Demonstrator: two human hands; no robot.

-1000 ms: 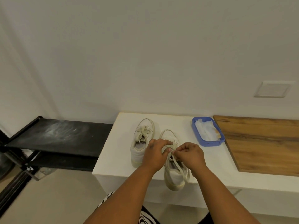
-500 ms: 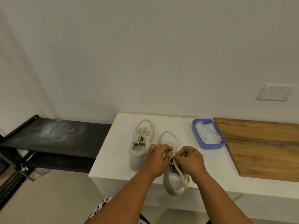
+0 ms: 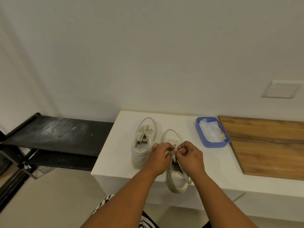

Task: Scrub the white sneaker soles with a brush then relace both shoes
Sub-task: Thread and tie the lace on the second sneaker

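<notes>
Two white sneakers stand on a white ledge [image 3: 111, 155], toes to the wall. The left sneaker [image 3: 142, 143] is laced, its lace ends lying loose over the tongue. The right sneaker [image 3: 176, 178] hangs its heel over the ledge's front edge. Over its tongue, my left hand [image 3: 159, 157] and my right hand [image 3: 190, 156] meet, each pinching a piece of its white lace [image 3: 174, 157]. One lace end trails down the shoe's right side. My hands hide the eyelets. No brush is in sight.
A blue plastic tray [image 3: 212, 143] with white wipes sits right of the shoes. A wooden board [image 3: 269, 145] covers the ledge's right part. A black shoe rack [image 3: 52, 134] stands to the left, lower than the ledge. A white wall rises close behind.
My hands stayed on the right sneaker's lace and drew closer together over the tongue. The view shifted slightly; the shoes did not move.
</notes>
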